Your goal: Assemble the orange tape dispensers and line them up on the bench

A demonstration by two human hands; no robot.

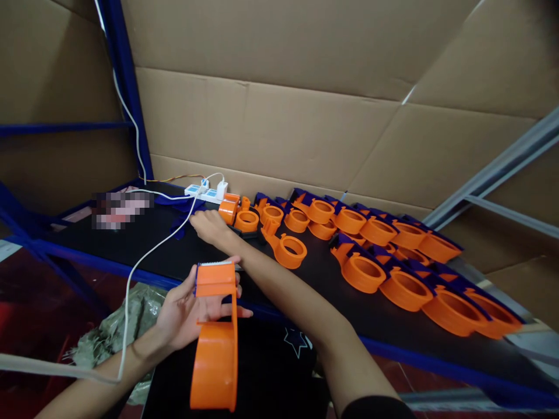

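My left hand [181,317] holds an orange tape dispenser [213,366] by its upper end, with the thumb on one side and fingers behind it. A serrated cutting edge runs along the dispenser's top, and its round hub hangs downward. My right arm crosses over the shelf, and my right hand [210,226] is curled closed by some dark blue plastic parts [179,224]. Whatever is between those fingers is hidden. Just right of that hand stand more orange dispenser pieces [247,220], and a single dispenser [292,251] lies apart on the black surface.
Rows of orange and blue tape dispensers [362,272] cover the shelf's right side. A white power strip [209,193] with plugs sits at the back. One white cable [127,297] hangs across the left front. Cardboard [262,122] walls the back; blue posts [126,87] frame the left.
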